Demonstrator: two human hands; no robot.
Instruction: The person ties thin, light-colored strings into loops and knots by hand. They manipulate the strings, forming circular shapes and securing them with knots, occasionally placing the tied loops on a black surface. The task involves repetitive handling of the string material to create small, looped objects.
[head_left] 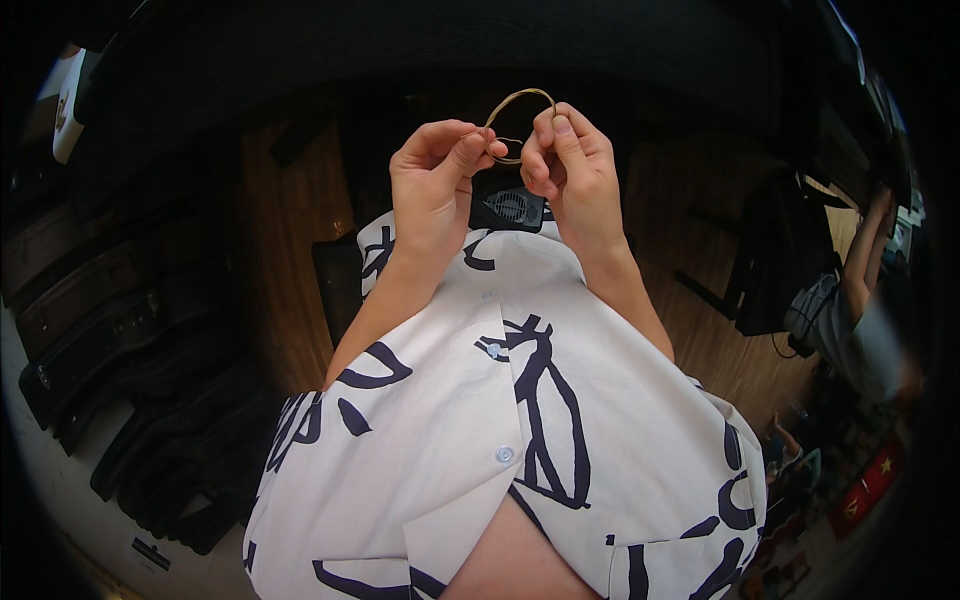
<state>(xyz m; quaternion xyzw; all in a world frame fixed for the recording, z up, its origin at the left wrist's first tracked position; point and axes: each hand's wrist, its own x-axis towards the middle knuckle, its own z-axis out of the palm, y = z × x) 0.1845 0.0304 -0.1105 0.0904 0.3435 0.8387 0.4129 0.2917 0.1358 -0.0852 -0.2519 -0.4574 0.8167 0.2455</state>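
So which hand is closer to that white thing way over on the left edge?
Left. The left hand is off to the white thing's right; the right hand is farther right, at the other side of the tan loop.

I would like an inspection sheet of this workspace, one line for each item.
Surface: dark surface beyond the hands; details hard to see.
Job's things: thin tan strand, bent into a loop.
Clutter: black device with a rounded grille below the hands; long dark cases at left.
Hands: left hand and right hand both pinch the strand, thumb against fingers.
Cables: cannot tell for sure; the sides are too dark.
Surroundings: wooden floor; another person at right; red panel at lower right.
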